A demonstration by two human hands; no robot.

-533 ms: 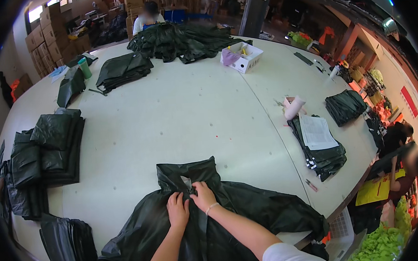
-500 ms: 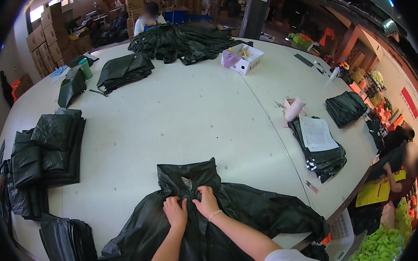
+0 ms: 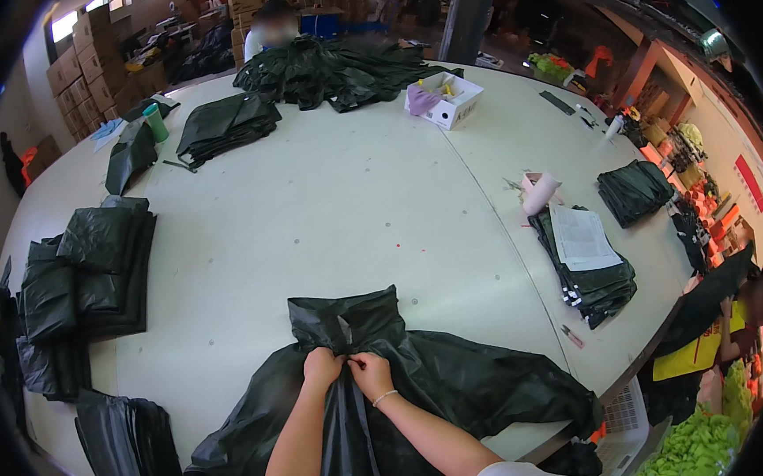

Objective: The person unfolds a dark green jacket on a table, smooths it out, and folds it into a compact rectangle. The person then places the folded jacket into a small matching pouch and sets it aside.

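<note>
A dark green rain jacket [image 3: 471, 373] lies spread at the table's near edge, its collar [image 3: 316, 320] standing up toward the far side and one sleeve reaching right. My left hand [image 3: 322, 368] is closed on the left side of the front opening, just under the collar. Pinching the opposite side of that opening, my right hand [image 3: 372, 376], with a thin bracelet at the wrist, sits close beside it. The fingertips of both hands nearly meet. Folds of the jacket front run down between my forearms.
Folded dark garments [image 3: 104, 257] are stacked at the left. Papers [image 3: 583, 237] lie on another pile at the right, near a pink-white roll [image 3: 541, 193] and small snips [image 3: 572, 336]. A white box [image 3: 456, 109] and a garment heap [image 3: 325, 69] stand far off. Other people are at the far side and right.
Both hands have come closer together at the jacket's front opening, just below the collar, and their fingers have closed on the fabric. At the right, a person has lifted a dark cloth.
</note>
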